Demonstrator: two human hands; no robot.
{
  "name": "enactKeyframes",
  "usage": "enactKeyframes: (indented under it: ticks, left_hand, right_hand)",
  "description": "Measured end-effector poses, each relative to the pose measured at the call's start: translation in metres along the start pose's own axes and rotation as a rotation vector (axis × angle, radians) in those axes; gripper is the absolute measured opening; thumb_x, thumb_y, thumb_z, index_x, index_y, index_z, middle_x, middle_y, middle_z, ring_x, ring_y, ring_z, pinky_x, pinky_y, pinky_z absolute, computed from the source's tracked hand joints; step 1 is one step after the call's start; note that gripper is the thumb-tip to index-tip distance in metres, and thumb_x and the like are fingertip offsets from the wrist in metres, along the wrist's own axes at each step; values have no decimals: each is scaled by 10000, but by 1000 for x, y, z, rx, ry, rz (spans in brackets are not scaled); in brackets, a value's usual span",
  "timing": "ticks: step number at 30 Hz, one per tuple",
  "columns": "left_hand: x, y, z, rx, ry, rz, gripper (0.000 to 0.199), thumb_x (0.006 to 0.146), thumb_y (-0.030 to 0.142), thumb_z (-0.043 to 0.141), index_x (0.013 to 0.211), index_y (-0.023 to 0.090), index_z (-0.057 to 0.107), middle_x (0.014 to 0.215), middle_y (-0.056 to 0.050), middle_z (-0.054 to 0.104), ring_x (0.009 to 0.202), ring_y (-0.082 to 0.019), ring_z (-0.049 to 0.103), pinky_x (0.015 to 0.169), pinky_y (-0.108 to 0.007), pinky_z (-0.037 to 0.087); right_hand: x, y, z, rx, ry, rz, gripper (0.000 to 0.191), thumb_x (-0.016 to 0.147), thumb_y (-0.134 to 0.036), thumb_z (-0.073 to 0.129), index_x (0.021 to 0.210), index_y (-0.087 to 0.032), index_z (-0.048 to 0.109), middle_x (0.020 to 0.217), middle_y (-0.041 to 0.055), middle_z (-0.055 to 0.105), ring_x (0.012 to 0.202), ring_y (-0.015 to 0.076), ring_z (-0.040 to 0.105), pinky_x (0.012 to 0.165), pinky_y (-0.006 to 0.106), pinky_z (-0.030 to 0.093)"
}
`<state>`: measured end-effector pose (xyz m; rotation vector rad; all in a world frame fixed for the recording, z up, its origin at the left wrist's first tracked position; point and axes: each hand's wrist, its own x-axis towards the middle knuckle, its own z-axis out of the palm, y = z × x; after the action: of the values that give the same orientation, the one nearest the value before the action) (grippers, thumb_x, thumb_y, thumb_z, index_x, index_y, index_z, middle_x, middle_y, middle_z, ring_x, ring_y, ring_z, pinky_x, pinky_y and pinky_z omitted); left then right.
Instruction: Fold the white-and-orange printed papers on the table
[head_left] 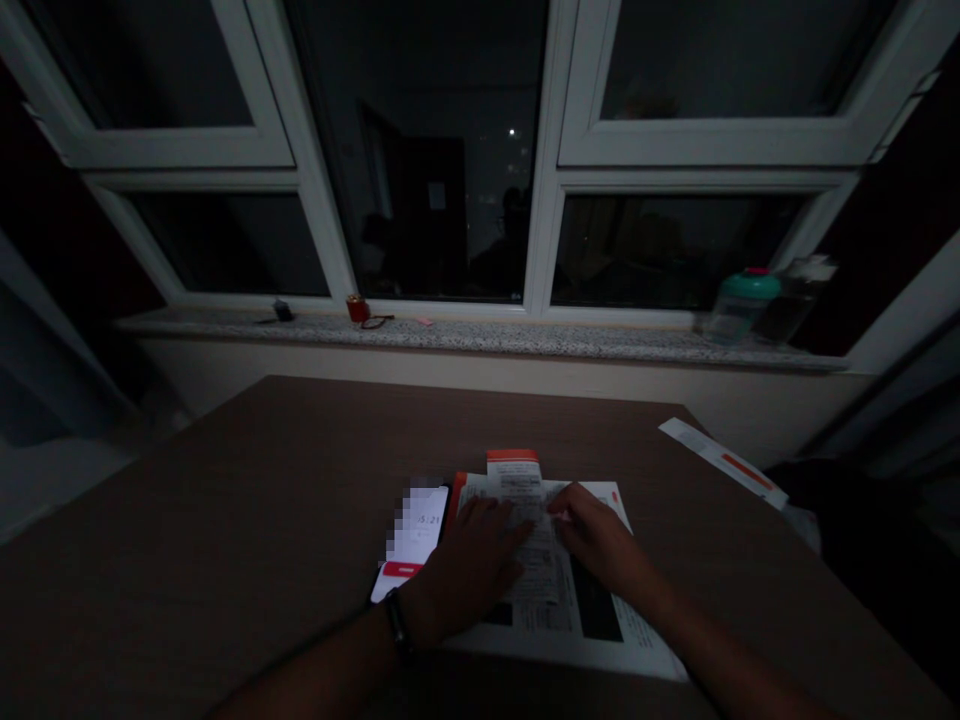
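A long printed paper slip (514,483) with an orange-red top band lies over a larger printed sheet (592,655) on the table. My left hand (480,555) rests flat on the slip, fingers spread, with a dark band around the wrist. At the slip's right edge, my right hand (596,535) is closed in a pinch; a small pinkish bit shows at its fingertips, too dim to name. Just left of my left hand lies a lit phone (416,525), its screen partly blurred.
A white paper strip (724,462) with an orange mark lies on the brown table (300,480) at the right. Along the granite sill (480,337) stand a teal-lidded bottle (739,305), another clear bottle (791,300), a red jar (358,309) and a small dark bottle (282,310).
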<state>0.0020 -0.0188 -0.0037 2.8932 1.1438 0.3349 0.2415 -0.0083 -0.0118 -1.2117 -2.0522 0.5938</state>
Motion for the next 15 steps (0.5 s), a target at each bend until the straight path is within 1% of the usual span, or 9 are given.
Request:
enactKeyframes:
  ticks: [3, 5, 6, 8, 9, 11, 13, 15]
  left_hand:
    - [0, 0, 0, -8, -6, -5, 575, 906, 278, 660, 1428, 290, 421, 1428, -80, 452, 1311, -331, 390, 1100, -555, 299]
    - [1, 0, -1, -13, -10, -3, 578, 901, 276, 667, 1426, 284, 425, 1426, -81, 455, 1306, -327, 395, 1101, -552, 302]
    - [1, 0, -2, -14, -13, -2, 578, 900, 274, 668, 1425, 283, 426, 1425, -81, 455, 1304, -326, 397, 1101, -551, 303]
    - [2, 1, -4, -15, -17, -2, 569, 903, 276, 665, 1421, 283, 431, 1423, -81, 459, 1305, -324, 397, 1102, -552, 304]
    - [2, 1, -4, -16, -18, -3, 561, 906, 279, 662, 1418, 284, 434, 1422, -81, 462, 1309, -324, 395, 1103, -555, 302]
    - [2, 2, -5, -16, -18, -9, 556, 909, 289, 661, 1418, 287, 436, 1424, -84, 464, 1316, -324, 390, 1105, -564, 295]
    - [2, 2, -5, -16, -24, -12, 565, 907, 297, 664, 1422, 283, 432, 1422, -88, 467, 1315, -324, 392, 1102, -562, 298]
    - [2, 2, -5, -14, -27, -12, 571, 906, 300, 665, 1426, 279, 429, 1419, -90, 471, 1309, -323, 398, 1097, -555, 304]
  right_hand:
    - [2, 3, 2, 8, 71, 35, 57, 876, -232, 555, 920, -227, 592, 973, 46, 666, 903, 209, 619, 821, 329, 464]
    - [3, 4, 4, 20, 100, 84, 57, 868, -273, 587, 892, -225, 606, 924, 39, 672, 834, 202, 622, 774, 316, 469]
    - [3, 5, 5, 33, 101, 114, 74, 866, -283, 592, 908, -226, 612, 869, 27, 665, 774, 192, 616, 723, 299, 469]
    - [3, 6, 8, 70, 88, 164, 168, 866, -290, 590, 1021, -230, 613, 758, -4, 630, 669, 175, 591, 629, 271, 450]
    - [3, 6, 9, 89, 80, 175, 244, 869, -287, 583, 1106, -232, 595, 728, -17, 613, 645, 171, 582, 607, 263, 442]
    - [3, 7, 11, 114, 66, 169, 371, 875, -277, 565, 1243, -236, 535, 734, -23, 610, 649, 170, 585, 609, 260, 445]
    - [3, 8, 11, 103, 50, 156, 386, 878, -270, 555, 1262, -237, 524, 772, -13, 626, 680, 173, 595, 637, 266, 454]
    - [4, 8, 10, 63, 30, 150, 332, 877, -263, 551, 1207, -237, 554, 806, -2, 641, 707, 178, 602, 662, 275, 460]
